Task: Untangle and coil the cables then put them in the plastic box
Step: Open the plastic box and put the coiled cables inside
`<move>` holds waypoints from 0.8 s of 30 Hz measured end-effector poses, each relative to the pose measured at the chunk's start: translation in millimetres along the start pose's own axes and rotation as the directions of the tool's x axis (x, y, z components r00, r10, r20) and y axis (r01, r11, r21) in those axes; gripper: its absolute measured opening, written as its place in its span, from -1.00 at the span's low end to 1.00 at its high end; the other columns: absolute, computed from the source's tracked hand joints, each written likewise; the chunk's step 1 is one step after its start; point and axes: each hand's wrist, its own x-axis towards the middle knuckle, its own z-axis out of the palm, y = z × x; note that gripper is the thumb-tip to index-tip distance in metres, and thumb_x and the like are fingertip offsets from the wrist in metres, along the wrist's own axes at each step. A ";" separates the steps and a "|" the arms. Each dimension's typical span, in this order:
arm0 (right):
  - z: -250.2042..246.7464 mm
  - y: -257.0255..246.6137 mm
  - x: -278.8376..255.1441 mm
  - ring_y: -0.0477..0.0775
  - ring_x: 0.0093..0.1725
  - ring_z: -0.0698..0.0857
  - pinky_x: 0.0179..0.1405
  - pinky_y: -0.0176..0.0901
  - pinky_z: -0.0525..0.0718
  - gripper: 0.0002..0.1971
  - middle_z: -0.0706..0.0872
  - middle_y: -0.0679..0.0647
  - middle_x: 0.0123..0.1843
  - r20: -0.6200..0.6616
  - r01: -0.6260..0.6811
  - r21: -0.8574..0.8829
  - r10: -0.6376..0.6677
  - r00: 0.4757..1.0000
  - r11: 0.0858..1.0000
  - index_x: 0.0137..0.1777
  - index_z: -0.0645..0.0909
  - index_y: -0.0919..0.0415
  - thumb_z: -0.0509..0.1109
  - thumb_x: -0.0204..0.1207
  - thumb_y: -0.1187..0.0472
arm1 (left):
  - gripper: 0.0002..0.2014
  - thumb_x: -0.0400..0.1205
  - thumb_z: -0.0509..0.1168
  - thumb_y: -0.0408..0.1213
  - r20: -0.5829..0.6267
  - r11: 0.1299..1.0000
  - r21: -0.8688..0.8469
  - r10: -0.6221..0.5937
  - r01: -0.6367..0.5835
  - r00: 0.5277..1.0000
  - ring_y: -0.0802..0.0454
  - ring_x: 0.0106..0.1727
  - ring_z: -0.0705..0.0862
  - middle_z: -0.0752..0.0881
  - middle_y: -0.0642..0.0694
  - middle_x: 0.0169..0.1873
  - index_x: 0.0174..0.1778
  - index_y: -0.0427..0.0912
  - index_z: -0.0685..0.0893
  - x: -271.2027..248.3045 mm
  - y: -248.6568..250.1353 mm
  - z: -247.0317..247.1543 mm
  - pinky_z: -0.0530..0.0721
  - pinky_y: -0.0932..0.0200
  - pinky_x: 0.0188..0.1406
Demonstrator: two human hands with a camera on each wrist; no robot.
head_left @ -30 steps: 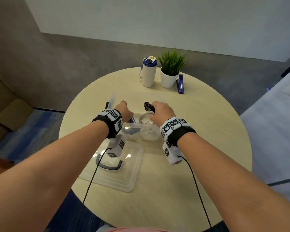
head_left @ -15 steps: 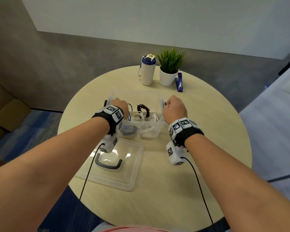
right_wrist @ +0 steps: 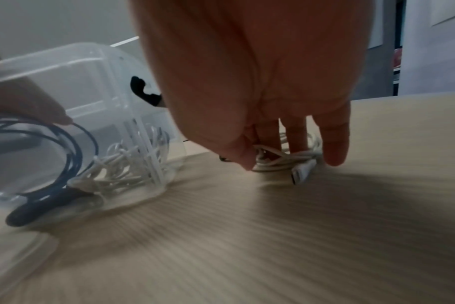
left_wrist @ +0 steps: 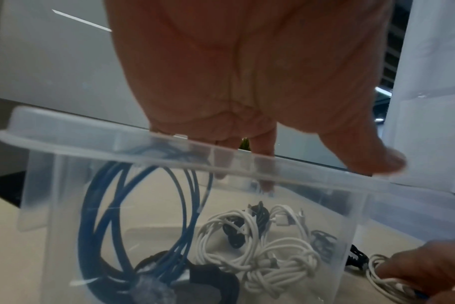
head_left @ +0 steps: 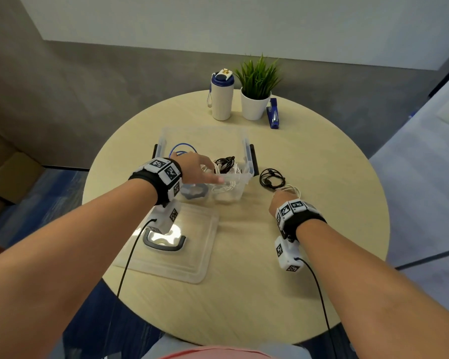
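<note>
The clear plastic box (head_left: 246, 151) stands mid-table and holds a blue cable coil (head_left: 183, 147), white cable bundles (head_left: 226, 186) and a black cable. My left hand (head_left: 213, 171) holds its near rim, fingers dipping inside and thumb (left_wrist: 377, 160) lying on the rim (left_wrist: 91, 142). The blue coil (left_wrist: 101, 205) and white bundles (left_wrist: 247, 246) show through the wall. Right of the box, a coiled black cable (head_left: 271, 178) lies on the table. Just nearer, my right hand (head_left: 279, 200) pinches a coiled white cable (head_left: 292, 189). Thumb and fingers close round that white cable (right_wrist: 281, 162).
The box lid (head_left: 192, 265) with its grey handle (head_left: 163, 246) lies flat in front of the box. A white bottle (head_left: 221, 99), a potted plant (head_left: 255, 104) and a blue stapler (head_left: 273, 115) stand at the table's far edge. The round table (head_left: 322, 255) ends close on every side.
Half a second ago both hands gripped the box's sides. The left hand has shifted to the near rim. The right hand has left the box and come down on the white cable beside it.
</note>
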 end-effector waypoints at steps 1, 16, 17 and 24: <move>1.2 1.9 3.3 0.20 0.35 0.60 0.27 -0.05 0.58 -0.66 0.61 0.17 0.36 -0.018 -0.006 -0.010 0.006 1.000 1.000 0.37 0.52 0.27 0.24 0.62 0.24 | -0.37 0.35 0.25 0.47 0.001 0.999 0.047 0.011 -0.011 1.000 -0.05 0.43 0.48 0.60 0.01 0.33 0.28 0.24 0.57 0.3 0.9 2.1 0.12 -0.21 0.53; -2.6 15.2 22.7 0.37 0.06 0.64 0.09 0.18 0.68 -0.43 0.60 0.28 0.10 -0.208 0.117 0.122 -0.089 0.974 0.986 0.48 0.32 0.01 0.19 0.47 0.37 | -0.60 0.54 0.35 0.13 0.000 0.971 0.011 0.240 -0.240 0.971 0.13 0.65 0.04 0.26 0.16 0.59 0.27 0.12 0.67 2.2 20.1 18.8 -0.16 -0.03 0.59; -1.3 15.2 28.6 0.36 0.05 0.66 0.06 0.17 0.70 -0.47 0.64 0.28 0.09 -0.179 0.126 0.114 -0.105 0.978 0.985 0.45 0.36 0.04 0.21 0.46 0.34 | -0.61 0.53 0.36 0.12 0.004 0.964 0.017 0.267 -0.267 0.964 0.14 0.65 0.04 0.27 0.17 0.59 0.26 0.13 0.68 2.3 21.1 20.7 -0.16 -0.03 0.60; 6.2 21.5 24.5 0.28 -0.07 0.73 -0.06 0.04 0.75 -0.70 0.71 0.15 -0.08 -0.142 0.142 0.221 -0.113 0.983 0.965 0.23 0.52 0.07 0.32 0.49 0.21 | -0.61 0.63 0.13 0.21 -0.021 0.944 -0.024 0.328 -0.329 0.944 0.11 0.64 0.10 0.37 0.12 0.55 0.20 0.14 0.70 1.9 31.9 20.4 -0.15 -0.07 0.60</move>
